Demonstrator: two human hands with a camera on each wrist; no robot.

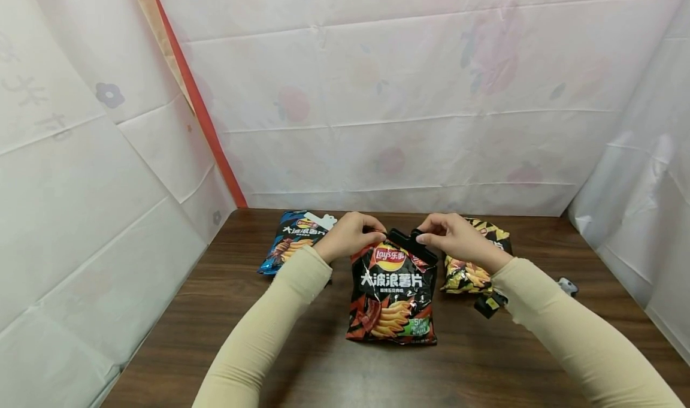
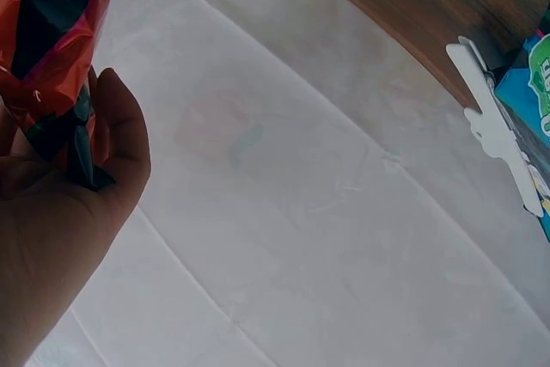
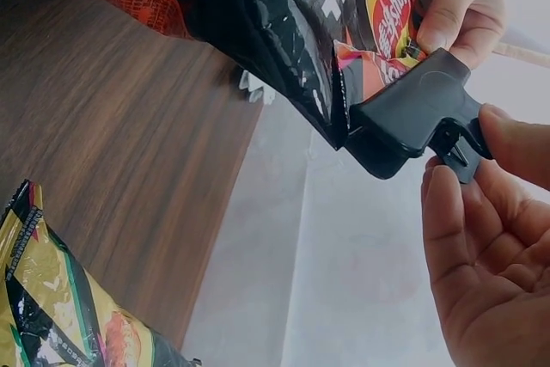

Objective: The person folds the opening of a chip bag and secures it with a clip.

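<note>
A black and red Lay's chip bag [image 1: 392, 294] hangs upright above the table in the head view. My left hand [image 1: 349, 236] pinches its top left corner; in the left wrist view the fingers [image 2: 129, 135] curl round the crumpled edge. A black bag clip [image 3: 417, 109] sits slanted over the bag's top right edge. My right hand [image 1: 460, 240] pinches the clip's handles between thumb and fingers, seen close in the right wrist view. Whether the clip's mouth is fully closed cannot be told.
A blue chip bag [image 1: 291, 240] with a white clip [image 1: 321, 221] lies back left. Behind my right hand lies a yellow and black chip bag [image 1: 468, 276]. A black clip with a yellow patch [image 1: 489, 305] and a grey-white object [image 1: 568, 286] lie on the right.
</note>
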